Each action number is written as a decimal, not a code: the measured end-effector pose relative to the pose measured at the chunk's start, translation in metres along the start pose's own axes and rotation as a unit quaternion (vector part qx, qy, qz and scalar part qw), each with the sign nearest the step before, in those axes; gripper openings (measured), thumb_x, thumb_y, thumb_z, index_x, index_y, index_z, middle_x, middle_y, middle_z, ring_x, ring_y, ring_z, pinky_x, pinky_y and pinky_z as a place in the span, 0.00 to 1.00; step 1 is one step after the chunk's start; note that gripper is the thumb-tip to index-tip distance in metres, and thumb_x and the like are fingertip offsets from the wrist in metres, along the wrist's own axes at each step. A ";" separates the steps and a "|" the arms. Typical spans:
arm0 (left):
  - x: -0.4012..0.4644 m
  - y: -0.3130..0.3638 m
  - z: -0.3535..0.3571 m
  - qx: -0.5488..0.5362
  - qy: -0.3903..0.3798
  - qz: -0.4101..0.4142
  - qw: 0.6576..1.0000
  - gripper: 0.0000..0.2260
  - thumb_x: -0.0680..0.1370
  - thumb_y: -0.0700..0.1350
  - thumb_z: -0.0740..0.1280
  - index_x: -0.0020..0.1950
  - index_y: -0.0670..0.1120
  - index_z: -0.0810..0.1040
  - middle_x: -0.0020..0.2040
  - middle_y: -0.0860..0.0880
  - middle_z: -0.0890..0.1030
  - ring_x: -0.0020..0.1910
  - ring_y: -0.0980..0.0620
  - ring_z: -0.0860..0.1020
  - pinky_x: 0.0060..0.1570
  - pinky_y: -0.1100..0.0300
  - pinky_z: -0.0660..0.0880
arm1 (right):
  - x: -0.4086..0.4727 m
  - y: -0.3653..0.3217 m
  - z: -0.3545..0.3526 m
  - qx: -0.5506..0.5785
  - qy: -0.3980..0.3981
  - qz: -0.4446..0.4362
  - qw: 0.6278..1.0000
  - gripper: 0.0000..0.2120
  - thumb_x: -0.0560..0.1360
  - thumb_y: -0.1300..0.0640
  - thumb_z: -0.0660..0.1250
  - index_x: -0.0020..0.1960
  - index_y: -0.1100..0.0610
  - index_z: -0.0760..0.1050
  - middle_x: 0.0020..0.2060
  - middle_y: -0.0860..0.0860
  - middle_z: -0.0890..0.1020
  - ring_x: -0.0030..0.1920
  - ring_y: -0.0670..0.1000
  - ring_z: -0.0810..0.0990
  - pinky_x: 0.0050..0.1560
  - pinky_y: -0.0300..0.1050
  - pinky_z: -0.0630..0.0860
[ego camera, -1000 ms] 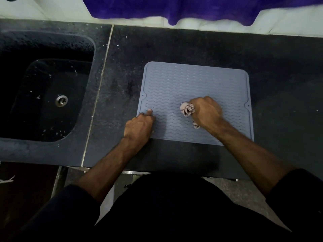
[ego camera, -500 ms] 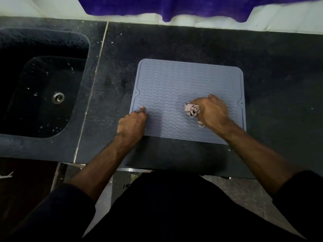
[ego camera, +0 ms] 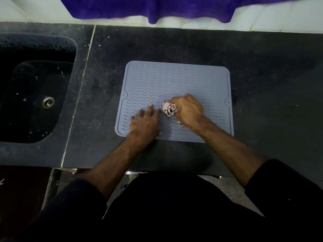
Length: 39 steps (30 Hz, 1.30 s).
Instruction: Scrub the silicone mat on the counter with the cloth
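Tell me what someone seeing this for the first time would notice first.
The grey silicone mat stands out mid-counter, with the right hand gripping a balled cloth on it. The left hand presses flat on the mat beside it. A dark sink lies far left.

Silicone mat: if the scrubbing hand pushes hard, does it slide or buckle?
Probably floppy: the silicone mat looks thin and lies fully flat on the counter. Sliding seems a real risk, since the left hand presses flat on it while the right hand grips the cloth. Likely light; the near edge sits by the counter's front.
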<state>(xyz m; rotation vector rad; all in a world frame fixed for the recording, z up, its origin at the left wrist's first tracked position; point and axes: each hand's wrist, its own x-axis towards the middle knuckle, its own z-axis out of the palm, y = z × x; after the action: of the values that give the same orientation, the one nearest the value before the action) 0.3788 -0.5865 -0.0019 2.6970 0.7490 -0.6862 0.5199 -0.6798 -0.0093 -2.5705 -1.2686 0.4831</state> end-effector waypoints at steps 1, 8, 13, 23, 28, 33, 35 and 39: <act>0.001 -0.001 0.001 -0.001 -0.008 -0.002 1.000 0.41 0.74 0.56 0.69 0.79 0.52 0.47 0.79 0.47 0.46 0.76 0.38 0.50 0.71 0.36 0.56 | -0.003 0.009 -0.004 -0.003 0.002 0.002 1.000 0.13 0.71 0.56 0.72 0.55 0.49 0.80 0.46 0.54 0.81 0.49 0.56 0.78 0.41 0.44 0.70; 0.008 0.000 0.003 0.004 -0.013 -0.019 1.000 0.42 0.73 0.54 0.71 0.78 0.52 0.49 0.79 0.46 0.47 0.76 0.37 0.52 0.70 0.37 0.58 | -0.025 0.065 -0.026 0.010 0.019 0.070 0.997 0.07 0.73 0.56 0.72 0.51 0.54 0.81 0.43 0.54 0.83 0.43 0.54 0.81 0.44 0.47 0.79; 0.013 0.004 0.008 0.032 0.008 -0.017 0.999 0.41 0.71 0.53 0.73 0.77 0.51 0.53 0.78 0.43 0.51 0.74 0.35 0.57 0.66 0.37 0.62 | -0.007 0.036 -0.022 0.036 0.049 -0.004 0.998 0.07 0.71 0.60 0.73 0.48 0.54 0.81 0.39 0.53 0.82 0.40 0.52 0.78 0.37 0.44 0.74; 0.014 0.002 0.010 0.037 0.004 -0.023 0.999 0.42 0.71 0.54 0.73 0.78 0.51 0.51 0.79 0.44 0.50 0.74 0.37 0.57 0.68 0.39 0.62 | -0.024 0.085 -0.034 -0.042 0.034 0.026 0.998 0.08 0.72 0.53 0.73 0.50 0.52 0.81 0.41 0.53 0.82 0.42 0.51 0.75 0.38 0.46 0.73; 0.009 0.007 0.012 0.056 0.019 -0.025 0.998 0.42 0.73 0.54 0.71 0.78 0.49 0.49 0.78 0.42 0.49 0.75 0.37 0.54 0.70 0.40 0.56 | -0.022 0.085 -0.044 -0.030 0.034 0.019 0.999 0.06 0.72 0.58 0.72 0.48 0.54 0.81 0.41 0.53 0.81 0.45 0.54 0.77 0.41 0.48 0.76; 0.004 0.010 0.009 0.053 0.013 -0.028 0.998 0.41 0.74 0.52 0.71 0.78 0.49 0.48 0.79 0.42 0.48 0.76 0.38 0.52 0.71 0.39 0.51 | -0.019 0.053 -0.027 -0.024 0.008 -0.044 0.999 0.15 0.70 0.54 0.75 0.56 0.53 0.80 0.44 0.53 0.81 0.47 0.52 0.74 0.41 0.44 0.69; 0.003 0.008 0.005 0.038 0.012 -0.027 0.999 0.41 0.74 0.52 0.71 0.78 0.49 0.49 0.79 0.43 0.48 0.76 0.39 0.53 0.72 0.38 0.51 | -0.020 0.062 -0.030 -0.023 0.014 -0.019 0.999 0.15 0.70 0.55 0.74 0.56 0.53 0.80 0.46 0.55 0.81 0.48 0.54 0.76 0.42 0.45 0.72; 0.001 0.010 0.001 0.021 0.011 -0.029 0.999 0.40 0.74 0.52 0.71 0.78 0.50 0.50 0.79 0.44 0.49 0.76 0.41 0.53 0.72 0.38 0.51 | -0.034 0.100 -0.044 -0.041 0.028 0.045 0.998 0.08 0.73 0.56 0.71 0.52 0.55 0.81 0.43 0.55 0.82 0.46 0.56 0.80 0.45 0.50 0.79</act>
<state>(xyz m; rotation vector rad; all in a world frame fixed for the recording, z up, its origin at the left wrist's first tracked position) 0.3848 -0.5946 -0.0019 2.7349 0.8289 -0.6957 0.5901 -0.7695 0.0022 -2.6989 -1.1814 0.3800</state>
